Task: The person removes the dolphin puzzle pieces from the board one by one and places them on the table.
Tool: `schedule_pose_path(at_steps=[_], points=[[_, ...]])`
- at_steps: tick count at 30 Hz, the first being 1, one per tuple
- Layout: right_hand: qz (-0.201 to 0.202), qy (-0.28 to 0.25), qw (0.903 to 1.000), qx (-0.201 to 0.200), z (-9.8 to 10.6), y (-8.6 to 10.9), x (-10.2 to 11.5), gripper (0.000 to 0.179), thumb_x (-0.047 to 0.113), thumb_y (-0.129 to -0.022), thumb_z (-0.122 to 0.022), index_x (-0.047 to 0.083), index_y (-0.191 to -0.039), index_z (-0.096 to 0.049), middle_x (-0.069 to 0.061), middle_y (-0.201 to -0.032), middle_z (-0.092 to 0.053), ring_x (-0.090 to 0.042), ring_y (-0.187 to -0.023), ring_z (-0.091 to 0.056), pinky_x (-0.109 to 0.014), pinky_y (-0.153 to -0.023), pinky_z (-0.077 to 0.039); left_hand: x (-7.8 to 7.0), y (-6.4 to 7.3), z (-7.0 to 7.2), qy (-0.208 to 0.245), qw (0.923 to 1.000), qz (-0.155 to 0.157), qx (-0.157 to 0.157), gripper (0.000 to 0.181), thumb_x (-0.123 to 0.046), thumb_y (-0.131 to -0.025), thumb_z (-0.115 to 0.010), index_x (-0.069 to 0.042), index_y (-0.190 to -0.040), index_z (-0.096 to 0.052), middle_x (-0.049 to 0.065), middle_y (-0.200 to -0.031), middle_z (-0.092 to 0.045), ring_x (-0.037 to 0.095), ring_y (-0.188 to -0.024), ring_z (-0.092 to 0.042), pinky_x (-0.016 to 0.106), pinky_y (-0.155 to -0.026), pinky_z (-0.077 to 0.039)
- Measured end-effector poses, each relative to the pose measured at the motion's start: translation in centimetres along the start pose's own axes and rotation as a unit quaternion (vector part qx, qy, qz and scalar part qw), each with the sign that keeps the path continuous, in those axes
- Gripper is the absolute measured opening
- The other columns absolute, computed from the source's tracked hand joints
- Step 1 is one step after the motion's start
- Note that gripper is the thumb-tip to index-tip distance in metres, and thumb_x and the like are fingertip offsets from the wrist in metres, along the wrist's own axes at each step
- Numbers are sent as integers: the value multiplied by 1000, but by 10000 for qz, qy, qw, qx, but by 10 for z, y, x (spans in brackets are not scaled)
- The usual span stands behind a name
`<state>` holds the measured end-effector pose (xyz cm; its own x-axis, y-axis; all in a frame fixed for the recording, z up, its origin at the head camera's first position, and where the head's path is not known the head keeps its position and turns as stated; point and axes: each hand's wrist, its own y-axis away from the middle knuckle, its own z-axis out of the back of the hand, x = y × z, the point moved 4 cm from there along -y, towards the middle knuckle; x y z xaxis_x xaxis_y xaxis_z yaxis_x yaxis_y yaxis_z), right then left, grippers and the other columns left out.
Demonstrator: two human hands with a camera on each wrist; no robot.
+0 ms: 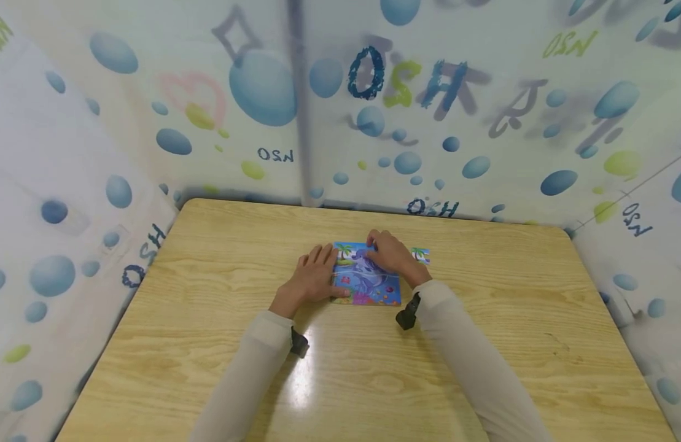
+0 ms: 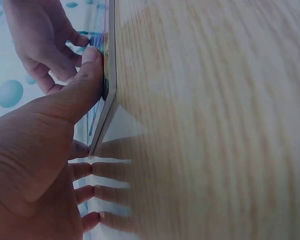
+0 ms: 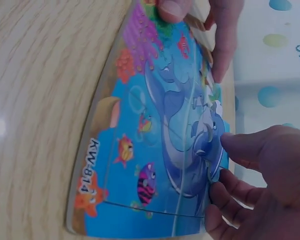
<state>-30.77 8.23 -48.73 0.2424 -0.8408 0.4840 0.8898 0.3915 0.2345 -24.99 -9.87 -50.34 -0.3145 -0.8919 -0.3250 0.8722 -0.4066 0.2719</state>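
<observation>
A dolphin jigsaw puzzle point(image 1: 368, 285) with a blue sea scene lies flat on the wooden table. My left hand point(image 1: 314, 275) rests along its left side, fingers spread and straight. Its thumb point(image 2: 92, 62) presses on the puzzle's near left corner. At the upper right part, my right hand point(image 1: 392, 253) pinches a puzzle piece with the dolphin's head point(image 3: 212, 132) between thumb and curled fingers, right at the picture's surface. Part of that piece is hidden by the fingers. A loose palm-tree piece point(image 1: 420, 255) lies just beyond the right wrist.
The wooden table point(image 1: 362, 380) extends on all sides of the puzzle. Behind its far edge hangs a pale curtain point(image 1: 340, 141) printed with bubbles and letters, with more of it at both sides. Black wrist straps show at both cuffs.
</observation>
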Motion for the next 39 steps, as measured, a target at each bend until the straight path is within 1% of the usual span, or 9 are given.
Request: schedule_pose_path(at_steps=[2,5,9,13,16,20,31,35,39], points=[[87,-84,9999,-50,1,0,-1,21,20,-100,-59,5,-115,-56,-19,-115,-60,-31,-101,-58,-47,-89,-48,-1,0,0,-28,10000,5,4,108,-64,-86,-65,-4,-159,-13,15,-166,-10,37,-152,-8,55,-118,-18],[150,-142,9998,-58,1,-1,-4,23,17,-98,-61,5,-117,-57,-19,-118,-61,-32,-105,-60,-47,-92,-49,-1,1,1,-27,10000,2,-6,108,-64,-86,-65,-3,-159,-13,15,-166,-11,37,-152,-8,55,-118,-18],[209,-344,9992,-30,1,-2,-10,30,8,-94,-64,4,-123,-60,-19,-121,-62,-33,-112,-59,-47,-96,-48,-2,1,2,42,10000,-16,-33,108,-63,-85,-66,-3,-159,-14,16,-165,-12,37,-152,-9,55,-118,-18],[296,-523,9982,32,2,-2,-13,36,1,-89,-67,3,-125,-62,-19,-120,-63,-32,-110,-59,-46,-95,-48,-2,1,2,38,10000,-7,-43,108,-62,-85,-67,-3,-158,-14,16,-165,-12,37,-152,-9,55,-118,-17],[356,-553,9978,86,3,0,-15,38,1,-88,-68,5,-126,-63,-18,-117,-64,-31,-105,-60,-45,-92,-50,-2,0,1,12,10000,12,-24,109,-63,-85,-67,-3,-159,-14,16,-165,-11,36,-152,-9,54,-119,-17],[479,-551,9973,120,4,2,-16,37,3,-90,-68,5,-127,-62,-17,-112,-65,-30,-102,-61,-44,-89,-50,-1,0,1,17,10000,39,-1,110,-63,-85,-67,-3,-159,-13,15,-166,-11,36,-152,-8,54,-119,-17],[763,-479,9959,-91,7,6,-15,33,2,-93,-62,2,-126,-64,-17,-109,-67,-30,-99,-62,-46,-89,-51,-2,1,2,128,9999,10,-29,109,-61,-85,-68,-2,-158,-15,17,-165,-11,38,-152,-9,55,-118,-17],[755,-477,9959,-161,6,6,-15,33,3,-93,-61,1,-126,-64,-16,-108,-67,-28,-97,-62,-44,-89,-51,-2,0,1,167,9998,-17,-65,107,-59,-86,-69,-1,-158,-16,18,-165,-12,38,-151,-9,55,-118,-17],[594,-609,9961,-217,9,7,-19,34,3,-94,-60,1,-128,-63,-17,-112,-67,-30,-102,-61,-44,-92,-50,-2,0,0,193,9998,-20,-55,107,-58,-86,-68,-1,-158,-14,18,-165,-10,38,-152,-7,55,-119,-15]])
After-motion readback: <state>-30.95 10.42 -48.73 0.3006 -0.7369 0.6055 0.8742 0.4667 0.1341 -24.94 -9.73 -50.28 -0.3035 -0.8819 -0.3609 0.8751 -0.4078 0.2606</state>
